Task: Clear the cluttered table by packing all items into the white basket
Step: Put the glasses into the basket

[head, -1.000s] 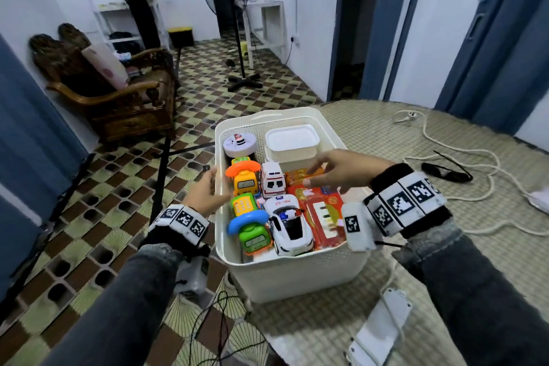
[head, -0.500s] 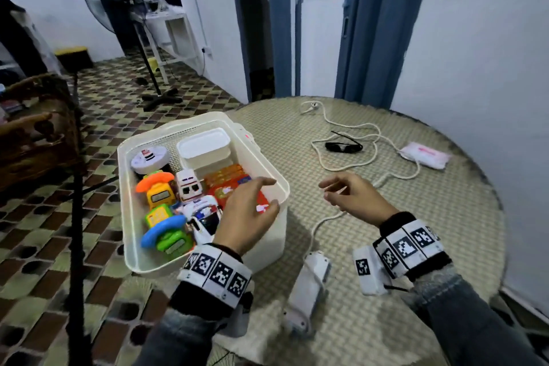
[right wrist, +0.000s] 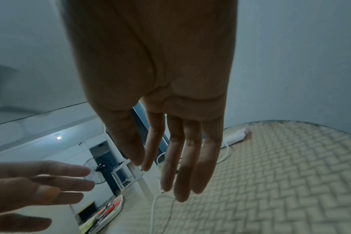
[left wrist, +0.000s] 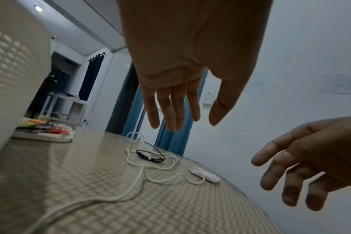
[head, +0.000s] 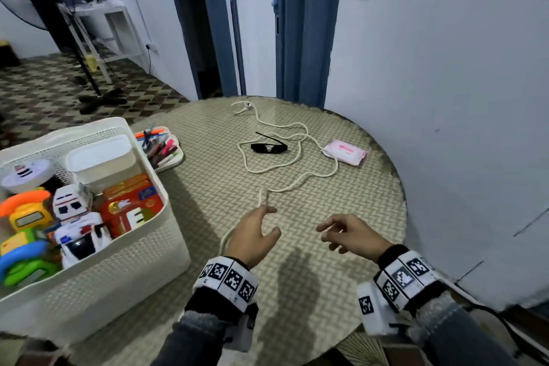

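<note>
The white basket [head: 124,261] stands at the table's left edge, packed with toy cars, a red box and a white lidded tub. On the woven tabletop lie a white cable [head: 285,184], black sunglasses [head: 269,147], a pink tissue pack [head: 344,152] and a tray of pens [head: 162,148]. My left hand [head: 255,235] hovers open just above the near stretch of the cable, fingers straight [left wrist: 170,110]. My right hand [head: 347,233] hovers open beside it, holding nothing, fingers loose [right wrist: 180,166].
A white wall runs close along the table's right side. Blue door frames stand behind the table. A fan stand [head: 89,89] and white shelf [head: 110,30] are on the tiled floor at the left. A white device hangs near the table's front edge.
My left hand left the basket rim and moved right over the cable. The right hand shifted slightly. The view swung right, bringing the pen tray into sight.
</note>
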The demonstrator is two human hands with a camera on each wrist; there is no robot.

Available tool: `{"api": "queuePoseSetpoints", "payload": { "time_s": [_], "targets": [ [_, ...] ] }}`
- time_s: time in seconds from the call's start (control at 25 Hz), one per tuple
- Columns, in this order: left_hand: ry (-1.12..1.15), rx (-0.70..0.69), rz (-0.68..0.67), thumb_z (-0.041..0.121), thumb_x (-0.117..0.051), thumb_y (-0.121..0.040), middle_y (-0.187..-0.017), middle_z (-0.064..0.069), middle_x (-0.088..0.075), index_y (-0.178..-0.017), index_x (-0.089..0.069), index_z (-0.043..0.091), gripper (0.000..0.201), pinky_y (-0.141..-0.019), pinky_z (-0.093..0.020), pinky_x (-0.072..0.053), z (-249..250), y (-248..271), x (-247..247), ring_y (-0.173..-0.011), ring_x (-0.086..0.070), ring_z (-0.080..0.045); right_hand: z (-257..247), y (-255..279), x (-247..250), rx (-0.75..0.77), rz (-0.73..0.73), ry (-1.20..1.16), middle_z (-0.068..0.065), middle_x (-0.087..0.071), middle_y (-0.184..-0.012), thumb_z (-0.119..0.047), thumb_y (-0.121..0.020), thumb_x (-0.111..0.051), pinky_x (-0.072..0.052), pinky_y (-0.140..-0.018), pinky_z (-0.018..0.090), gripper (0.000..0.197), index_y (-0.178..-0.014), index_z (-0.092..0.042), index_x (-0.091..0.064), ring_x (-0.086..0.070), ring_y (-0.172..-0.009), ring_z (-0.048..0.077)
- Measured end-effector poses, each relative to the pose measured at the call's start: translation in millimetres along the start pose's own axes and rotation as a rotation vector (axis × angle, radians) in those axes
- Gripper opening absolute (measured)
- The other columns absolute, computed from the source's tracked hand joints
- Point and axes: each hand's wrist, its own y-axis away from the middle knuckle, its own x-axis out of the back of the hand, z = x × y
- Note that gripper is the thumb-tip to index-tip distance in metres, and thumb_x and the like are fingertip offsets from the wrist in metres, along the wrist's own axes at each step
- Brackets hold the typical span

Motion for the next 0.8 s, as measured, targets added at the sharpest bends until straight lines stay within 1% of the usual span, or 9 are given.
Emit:
{"api": "queuePoseSetpoints", "payload": {
  "time_s": [0.16,0.24,0.36,0.44,0.52,0.56,0.64,0.72,0.8],
  "targets": [
    [0.016,0.072,-0.018,0.024,-0.058,-0.092,-0.136,0.007,-0.049,-0.130,-0.050,0.022,0.040,-0.106,-0.028,-0.033,9,-4,-34,-0.131,-0.040,-0.011,20,-9,18,-0.020,-0.058,-0.017,0.003,-0.066,-0.084,-0.009,-0.090,-0.058,-0.048,-0.063,0.027,0.016,-0.103,-0.014,-0.066,-0.064,-0.075,0.016],
    [0.029,0.084,-0.013,0.024,-0.059,-0.091,-0.136,0.007,-0.051,-0.128,-0.051,0.024,0.038,-0.105,-0.028,-0.034,5,-11,-43,-0.131,-0.042,-0.012,24,-21,21,-0.028,-0.096,-0.032,0.005,-0.069,-0.088,-0.008,-0.089,-0.057,-0.048,-0.064,0.027,0.017,-0.102,-0.014,-0.066,-0.064,-0.075,0.016],
    [0.004,0.123,0.002,0.025,-0.057,-0.092,-0.138,0.008,-0.050,-0.132,-0.050,0.024,0.040,-0.100,-0.022,-0.033,-6,-34,-50,-0.130,-0.044,-0.011,23,-47,23,-0.021,-0.153,-0.027,0.006,-0.069,-0.087,-0.006,-0.089,-0.056,-0.047,-0.061,0.027,0.016,-0.099,-0.014,-0.066,-0.063,-0.073,0.017],
    [-0.011,0.139,-0.014,0.026,-0.056,-0.093,-0.143,0.005,-0.046,-0.137,-0.045,0.022,0.045,-0.103,-0.025,-0.033,-19,-57,-53,-0.132,-0.042,-0.013,20,-67,23,-0.002,-0.182,-0.015,0.006,-0.069,-0.085,-0.004,-0.089,-0.056,-0.046,-0.059,0.027,0.016,-0.096,-0.013,-0.066,-0.062,-0.072,0.018],
    [-0.076,0.120,-0.049,0.026,-0.056,-0.094,-0.150,0.000,-0.037,-0.141,-0.039,0.019,0.051,-0.111,-0.031,-0.031,-33,-81,-55,-0.139,-0.033,-0.018,19,-86,22,0.004,-0.196,-0.010,0.011,-0.070,-0.088,-0.003,-0.089,-0.055,-0.046,-0.059,0.029,0.017,-0.094,-0.014,-0.066,-0.062,-0.071,0.018],
    [-0.130,0.111,-0.073,0.024,-0.056,-0.094,-0.155,-0.002,-0.028,-0.143,-0.036,0.018,0.054,-0.113,-0.033,-0.027,-41,-94,-56,-0.144,-0.024,-0.019,20,-96,22,0.001,-0.202,-0.005,0.012,-0.071,-0.090,-0.003,-0.089,-0.054,-0.047,-0.061,0.031,0.018,-0.093,-0.015,-0.066,-0.063,-0.071,0.018],
    [-0.251,0.123,-0.159,0.021,-0.052,-0.095,-0.160,-0.003,-0.007,-0.149,-0.026,0.016,0.060,-0.117,-0.034,-0.018,-54,-120,-62,-0.148,-0.005,-0.019,25,-116,24,-0.014,-0.205,-0.005,0.012,-0.071,-0.091,-0.003,-0.090,-0.051,-0.049,-0.064,0.034,0.020,-0.091,-0.017,-0.066,-0.063,-0.071,0.018],
    [-0.399,0.152,-0.277,0.019,-0.046,-0.098,-0.160,-0.005,0.008,-0.152,-0.011,0.013,0.064,-0.119,-0.035,-0.010,-68,-147,-68,-0.147,0.007,-0.021,31,-133,27,-0.040,-0.191,-0.020,0.011,-0.070,-0.088,-0.004,-0.091,-0.050,-0.049,-0.063,0.033,0.021,-0.090,-0.017,-0.066,-0.063,-0.070,0.018],
    [-0.515,0.201,-0.371,0.017,-0.035,-0.102,-0.159,-0.008,0.015,-0.152,0.002,0.012,0.063,-0.119,-0.037,-0.003,-83,-168,-73,-0.146,0.012,-0.022,37,-143,28,-0.077,-0.186,-0.042,0.009,-0.069,-0.083,-0.002,-0.092,-0.048,-0.046,-0.059,0.030,0.022,-0.089,-0.016,-0.065,-0.062,-0.069,0.019]
  ]
}}
